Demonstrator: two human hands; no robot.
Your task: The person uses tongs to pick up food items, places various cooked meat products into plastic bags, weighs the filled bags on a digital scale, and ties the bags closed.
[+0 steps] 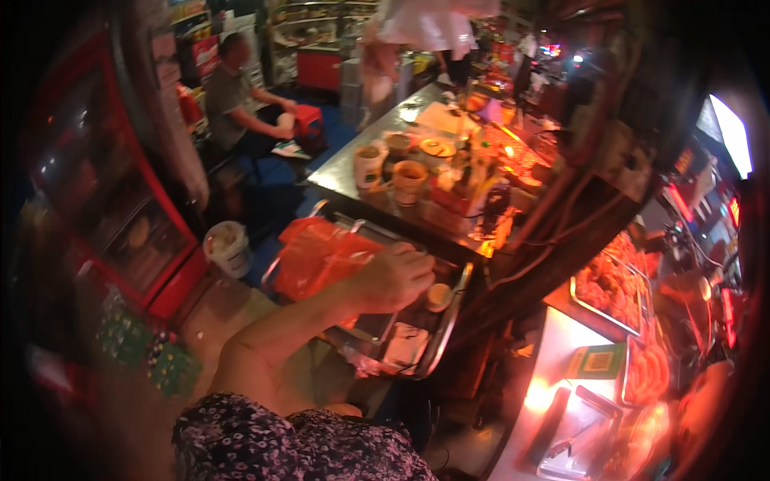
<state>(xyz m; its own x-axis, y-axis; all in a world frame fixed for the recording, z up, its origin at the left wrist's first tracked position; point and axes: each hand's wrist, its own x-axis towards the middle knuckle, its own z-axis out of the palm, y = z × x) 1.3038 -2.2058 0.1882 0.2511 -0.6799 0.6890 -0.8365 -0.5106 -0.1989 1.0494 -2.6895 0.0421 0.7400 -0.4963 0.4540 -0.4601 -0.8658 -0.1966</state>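
Observation:
My left hand (400,278) reaches out over a metal-railed cart (448,324), its fingers curled. What lies within or under the fingers is hidden. Beside the wrist, an orange-red plastic bag (322,255) spreads over the cart's near-left part. A small round tub or lid (440,297) lies just right of the fingers. Below the hand are a pale rectangular item (406,344) and crumpled clear plastic (363,362). My right hand is not plainly in view; a small patch of skin shows above the patterned shirt, and I cannot tell what it belongs to.
A metal table (343,162) ahead holds tubs, including an open one (410,178). A white bucket (228,248) stands left, near a red-framed glass cabinet (177,264). A person (231,102) sits beyond. At right, a lit counter holds food trays (607,282) and a metal tray (577,433).

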